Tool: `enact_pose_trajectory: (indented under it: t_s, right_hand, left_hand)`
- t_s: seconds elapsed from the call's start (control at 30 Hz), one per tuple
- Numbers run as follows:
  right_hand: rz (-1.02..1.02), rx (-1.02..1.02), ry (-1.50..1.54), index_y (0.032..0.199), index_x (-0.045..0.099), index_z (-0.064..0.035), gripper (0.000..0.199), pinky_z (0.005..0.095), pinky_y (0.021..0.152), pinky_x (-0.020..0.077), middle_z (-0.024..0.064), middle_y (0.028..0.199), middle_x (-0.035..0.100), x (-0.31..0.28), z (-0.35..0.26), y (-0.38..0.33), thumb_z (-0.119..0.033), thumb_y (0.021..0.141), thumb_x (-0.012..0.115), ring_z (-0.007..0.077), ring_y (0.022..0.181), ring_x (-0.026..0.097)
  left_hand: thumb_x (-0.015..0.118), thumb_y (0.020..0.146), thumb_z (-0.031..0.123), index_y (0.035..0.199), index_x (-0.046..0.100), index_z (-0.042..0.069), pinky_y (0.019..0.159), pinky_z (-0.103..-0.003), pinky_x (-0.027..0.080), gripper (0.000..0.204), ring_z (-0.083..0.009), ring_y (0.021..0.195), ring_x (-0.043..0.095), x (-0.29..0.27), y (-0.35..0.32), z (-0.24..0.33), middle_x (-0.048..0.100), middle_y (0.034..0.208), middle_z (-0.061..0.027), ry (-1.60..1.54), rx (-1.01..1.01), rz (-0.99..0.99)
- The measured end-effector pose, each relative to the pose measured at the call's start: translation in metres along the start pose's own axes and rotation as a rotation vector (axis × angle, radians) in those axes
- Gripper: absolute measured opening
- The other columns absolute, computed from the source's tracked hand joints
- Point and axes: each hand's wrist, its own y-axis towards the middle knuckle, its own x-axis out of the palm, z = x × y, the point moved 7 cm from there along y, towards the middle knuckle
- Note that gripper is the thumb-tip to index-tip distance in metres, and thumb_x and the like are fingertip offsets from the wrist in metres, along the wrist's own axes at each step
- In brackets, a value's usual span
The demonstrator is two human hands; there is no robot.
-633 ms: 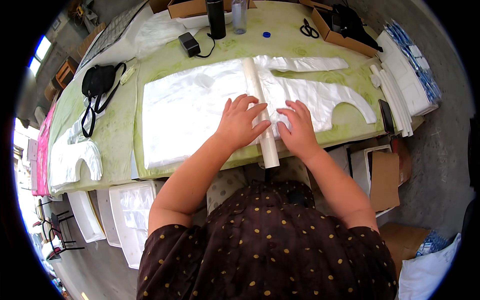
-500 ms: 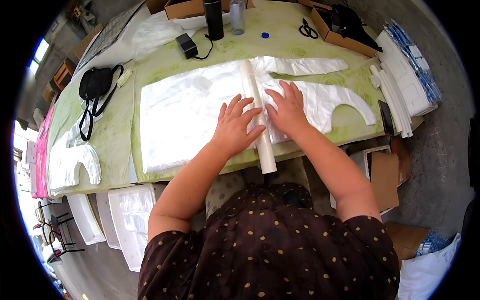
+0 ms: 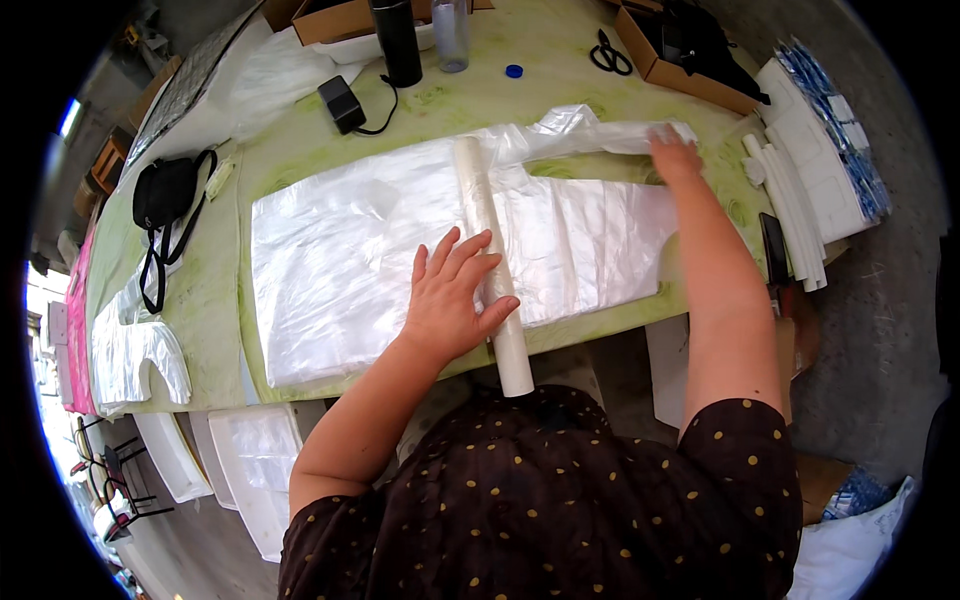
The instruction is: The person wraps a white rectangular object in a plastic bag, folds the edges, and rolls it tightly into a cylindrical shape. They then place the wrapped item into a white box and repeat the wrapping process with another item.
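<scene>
A stack of thin white plastic bags (image 3: 330, 250) with cut-out handles lies flat across the table. Over it rests a pale cream tube (image 3: 511, 360), its near end jutting past the table's front edge. With fingers spread, my left hand (image 3: 450, 295) lies against the tube's near half, thumb across it. Far to the right, my right hand (image 3: 675, 155) is at the tip of the far bag handle (image 3: 610, 135); motion blurs its fingers, so their grip is unclear. The near handle is no longer stretched out, and the bag's right part (image 3: 590, 240) ends in a straighter edge.
Behind the bags are a black adapter (image 3: 342, 104), a dark bottle (image 3: 397, 45), a clear bottle (image 3: 451, 40), a blue cap (image 3: 514, 71) and scissors (image 3: 609, 55). A black pouch (image 3: 172, 190) lies left. White rolls (image 3: 790, 210) and a phone (image 3: 773, 248) sit at the right edge.
My right hand has left the tube and moved right to the far handle's tip. The near handle has been folded inward. My left hand stays on the tube.
</scene>
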Motion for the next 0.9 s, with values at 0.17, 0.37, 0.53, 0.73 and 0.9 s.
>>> enact_pose_trajectory:
  t_s: [0.17,0.37,0.53,0.73,0.9]
  right_hand:
    - [0.101,0.183,-0.012,0.158,0.025,-0.0219,0.079,0.0573,0.112,0.027,0.0146,0.157,0.037,-0.057,0.097,0.032,-0.064,0.094,0.043,0.0362,0.148,0.026]
    - [0.508,-0.243,0.183,0.142,0.051,-0.0103,0.066,0.0496,0.109,0.0359,0.023,0.142,0.05,-0.087,0.094,-0.021,-0.038,0.086,0.069,0.0399,0.135,0.043]
    - [0.333,-0.719,0.18,0.139,0.055,-0.0255,0.062,0.0584,0.112,0.0289,0.0238,0.144,0.046,-0.023,-0.034,-0.173,-0.048,0.084,0.07,0.0436,0.137,0.038]
    - [-0.121,-0.459,-0.037,0.146,0.05,-0.0307,0.066,0.0642,0.117,0.0161,0.0137,0.156,0.037,0.001,-0.11,-0.19,-0.063,0.088,0.056,0.0379,0.146,0.027]
    - [-0.096,-0.631,0.0,0.144,0.051,-0.0186,0.065,0.0633,0.116,0.0192,0.0073,0.153,0.043,0.006,-0.153,-0.204,-0.05,0.087,0.061,0.0313,0.145,0.032]
  left_hand:
    - [0.077,0.078,0.035,0.12,0.059,0.013,0.117,-0.06,0.021,0.051,-0.0354,0.145,0.034,0.0,0.0,-0.002,0.048,0.147,-0.0044,-0.025,-0.039,0.025]
    - [0.072,0.08,0.032,0.138,0.054,0.02,0.117,-0.059,0.021,0.061,-0.0361,0.144,0.034,-0.007,-0.004,0.0,0.048,0.147,-0.0061,0.052,-0.072,0.022]
    - [0.066,0.087,0.038,0.139,0.057,0.023,0.117,-0.061,0.019,0.055,-0.0355,0.144,0.033,-0.008,-0.013,-0.009,0.046,0.149,-0.0065,0.114,-0.092,-0.029]
    - [0.064,0.089,0.053,0.141,0.056,0.023,0.117,-0.062,0.017,0.061,-0.0342,0.145,0.033,-0.012,-0.016,-0.009,0.044,0.151,-0.0077,0.098,-0.137,-0.044]
    - [0.065,0.086,0.056,0.146,0.05,0.021,0.118,-0.062,0.016,0.07,-0.0332,0.146,0.032,-0.008,-0.02,-0.006,0.041,0.155,-0.0081,0.082,-0.162,-0.037]
